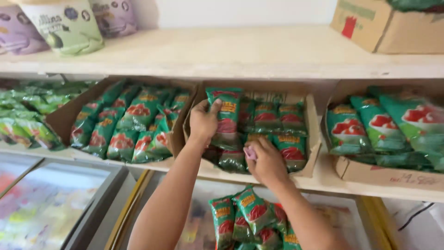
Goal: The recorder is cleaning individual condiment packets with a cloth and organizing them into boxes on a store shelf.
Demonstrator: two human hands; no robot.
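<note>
Packed green packets (pixel 270 121) crowd the cardboard box (pixel 311 139); the upper shelf (pixel 240 55) lies open between tubs (pixel 69 23).

The cream wooden lower shelf (pixel 323 178) carries three open cardboard boxes of green snack packets: left (pixel 62 118), middle (pixel 311 139), right (pixel 370 172).

Bright, even, diffuse light; soft overall focus.
Upper shelf board (pixel 240 51) near overexposed, deep shadow under it at mid frame. Glare on freezer lid (pixel 41 203), lower left. Green packets (pixel 402 125) at right edge stretched and blurred, corners soft.
</note>
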